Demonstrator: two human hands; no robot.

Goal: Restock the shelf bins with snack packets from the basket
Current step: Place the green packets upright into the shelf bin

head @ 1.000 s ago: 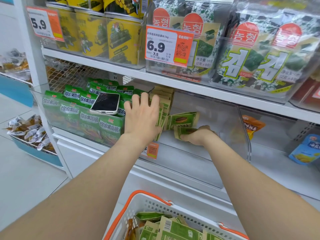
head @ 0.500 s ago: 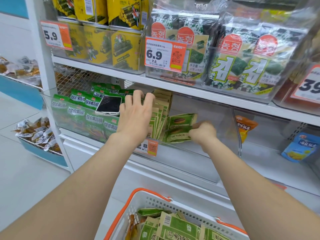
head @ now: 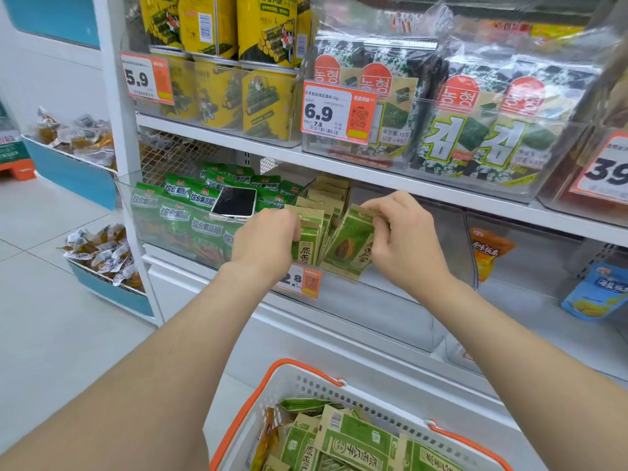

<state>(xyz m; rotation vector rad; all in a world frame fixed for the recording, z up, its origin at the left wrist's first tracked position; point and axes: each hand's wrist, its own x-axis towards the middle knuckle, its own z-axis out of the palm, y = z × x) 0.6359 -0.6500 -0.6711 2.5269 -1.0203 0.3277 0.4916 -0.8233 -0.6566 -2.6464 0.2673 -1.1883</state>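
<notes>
Seed packet (head: 351,244) is being pinched at its top edge by the right hand (head: 404,239), thumb and fingertips closed on it, centre-right of frame. It is being stood on its bottom edge on the bin floor, leaning left toward the row of packets (head: 326,202). Whether it is touching the row cannot be told. The front of that row is being gripped by the left hand (head: 268,237), fingers curled over the packet tops, centre of frame.

Change: a second ago the seed packet was being held low and flat on the bin floor, and the left hand was being laid open-fingered on the row. Now the packet is being raised on edge and the row is being clamped. Judged: one packet is being slotted in beside the row, and the restock is partway.

Containers:
- Clear bin (head: 390,300), centre: only its left side is being filled. The right part is showing bare floor.
- Basket (head: 380,402), bottom centre: many matching basket packets (head: 356,440) are waiting.
- Left bin (head: 125,185): bright green packets (head: 180,212) with a phone (head: 234,202) lying on top.
- Right of frame: an orange packet (head: 489,249), then a blue packet (head: 598,294).
</notes>
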